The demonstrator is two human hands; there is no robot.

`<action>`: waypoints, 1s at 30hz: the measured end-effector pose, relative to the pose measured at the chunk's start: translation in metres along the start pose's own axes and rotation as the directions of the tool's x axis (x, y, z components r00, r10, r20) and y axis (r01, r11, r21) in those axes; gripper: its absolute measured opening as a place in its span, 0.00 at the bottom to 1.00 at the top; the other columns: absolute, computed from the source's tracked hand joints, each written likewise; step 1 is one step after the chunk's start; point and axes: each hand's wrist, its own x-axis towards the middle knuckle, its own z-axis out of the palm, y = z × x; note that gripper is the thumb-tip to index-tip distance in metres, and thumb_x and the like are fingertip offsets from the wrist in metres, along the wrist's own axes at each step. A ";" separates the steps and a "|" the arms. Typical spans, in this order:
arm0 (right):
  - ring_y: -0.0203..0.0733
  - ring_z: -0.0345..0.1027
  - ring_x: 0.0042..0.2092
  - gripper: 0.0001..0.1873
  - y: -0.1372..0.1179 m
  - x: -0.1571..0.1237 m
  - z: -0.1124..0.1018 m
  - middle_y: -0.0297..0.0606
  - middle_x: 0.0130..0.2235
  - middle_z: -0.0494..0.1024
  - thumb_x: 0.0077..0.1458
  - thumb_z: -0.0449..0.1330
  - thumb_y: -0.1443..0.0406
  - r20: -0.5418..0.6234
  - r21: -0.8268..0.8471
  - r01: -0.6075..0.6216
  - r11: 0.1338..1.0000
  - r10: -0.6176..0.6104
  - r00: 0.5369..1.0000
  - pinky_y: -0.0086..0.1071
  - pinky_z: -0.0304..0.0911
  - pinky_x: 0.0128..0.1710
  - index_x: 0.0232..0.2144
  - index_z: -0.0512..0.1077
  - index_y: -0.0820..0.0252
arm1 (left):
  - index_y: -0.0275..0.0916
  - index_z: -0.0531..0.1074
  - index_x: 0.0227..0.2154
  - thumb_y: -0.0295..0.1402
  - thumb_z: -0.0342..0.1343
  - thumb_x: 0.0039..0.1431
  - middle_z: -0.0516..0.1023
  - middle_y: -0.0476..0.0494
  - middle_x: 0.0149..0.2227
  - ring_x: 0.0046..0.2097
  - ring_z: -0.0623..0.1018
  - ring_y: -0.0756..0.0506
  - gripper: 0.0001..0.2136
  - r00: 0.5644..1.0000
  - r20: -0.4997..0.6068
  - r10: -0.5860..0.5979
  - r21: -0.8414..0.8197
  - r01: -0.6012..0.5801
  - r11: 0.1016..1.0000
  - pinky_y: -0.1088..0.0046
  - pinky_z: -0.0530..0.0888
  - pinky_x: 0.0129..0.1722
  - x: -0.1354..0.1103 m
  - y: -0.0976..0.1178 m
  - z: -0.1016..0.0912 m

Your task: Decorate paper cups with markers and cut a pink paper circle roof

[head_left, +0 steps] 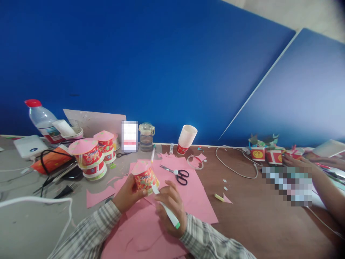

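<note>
My left hand (126, 195) is wrapped round the side of a small red patterned paper cup (145, 178) topped with a pink paper cone. In my right hand (174, 207) is a white marker (170, 214) with a green end, slanting up towards the cup. A small white piece by the cup's lower right may be the marker's other end; I cannot tell whether it touches. Underneath lie pink paper sheets (194, 205). Black-handled scissors (176, 173) rest partly spread on them, just right of the cup. A slim white pen (153, 154) stands out behind the cone.
Two cone-topped cup stacks (90, 158) stand at left, near cables and a bottle (43, 118). Behind are a water jar (147, 136) and tilted stacked cups (187, 138). A clear tape ring (195, 162) lies right of the scissors. Another person's hand (298, 163) touches small red cups at right.
</note>
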 end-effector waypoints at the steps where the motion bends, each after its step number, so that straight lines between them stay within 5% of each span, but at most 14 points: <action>1: 0.43 0.70 0.33 0.12 0.000 0.001 0.000 0.35 0.31 0.74 0.49 0.55 0.69 -0.006 0.004 -0.006 1.000 0.006 1.000 0.51 0.59 0.52 0.38 0.71 0.54 | 0.39 0.66 0.32 0.36 0.64 0.29 0.75 0.46 0.30 0.35 0.73 0.39 0.22 1.000 -0.008 -0.002 0.007 0.002 1.000 0.60 0.71 0.34 0.000 0.001 0.000; 9: 0.42 0.70 0.34 0.12 0.007 0.002 0.000 0.34 0.31 0.76 0.50 0.54 0.70 -0.065 0.057 -0.074 0.996 0.078 0.995 0.49 0.56 0.55 0.37 0.71 0.55 | 0.39 0.67 0.29 0.36 0.65 0.26 0.73 0.48 0.28 0.34 0.73 0.39 0.21 0.998 -0.057 -0.010 0.044 0.013 0.999 0.61 0.69 0.32 0.000 0.006 0.001; 21: 0.44 0.70 0.33 0.13 -0.001 -0.005 -0.001 0.34 0.30 0.74 0.49 0.55 0.68 0.029 0.019 0.018 1.000 -0.019 0.999 0.52 0.58 0.53 0.39 0.70 0.52 | 0.39 0.66 0.30 0.35 0.64 0.29 0.74 0.48 0.28 0.31 0.73 0.41 0.20 0.999 -0.038 -0.002 0.007 0.002 1.000 0.63 0.71 0.31 0.000 0.004 0.001; 30: 0.42 0.69 0.33 0.14 0.003 0.002 0.000 0.34 0.31 0.73 0.49 0.54 0.70 -0.052 0.031 -0.040 0.999 0.041 0.998 0.50 0.58 0.53 0.39 0.71 0.54 | 0.39 0.67 0.32 0.37 0.64 0.28 0.74 0.46 0.30 0.34 0.73 0.39 0.22 0.999 -0.038 0.021 0.011 -0.020 1.000 0.60 0.70 0.34 0.000 0.005 0.001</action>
